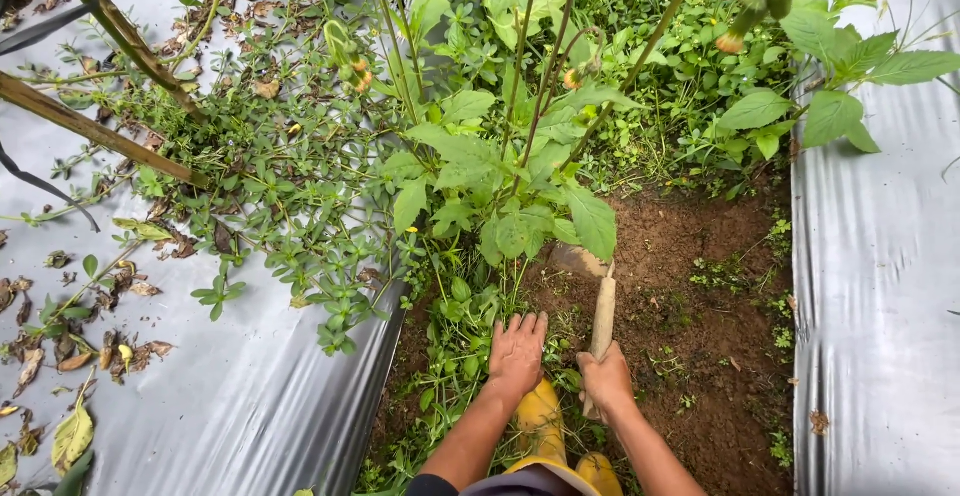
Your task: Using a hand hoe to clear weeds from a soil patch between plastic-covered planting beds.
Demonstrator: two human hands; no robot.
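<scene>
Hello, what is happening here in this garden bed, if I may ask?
A person crouches over a strip of bare soil between two sheets of silver plastic mulch. The right hand grips a small hand tool with a wooden handle, its blade end in the earth at the base of a tall leafy plant. The left hand lies flat, fingers spread, on the low weeds beside it. Yellow boots show below the hands.
</scene>
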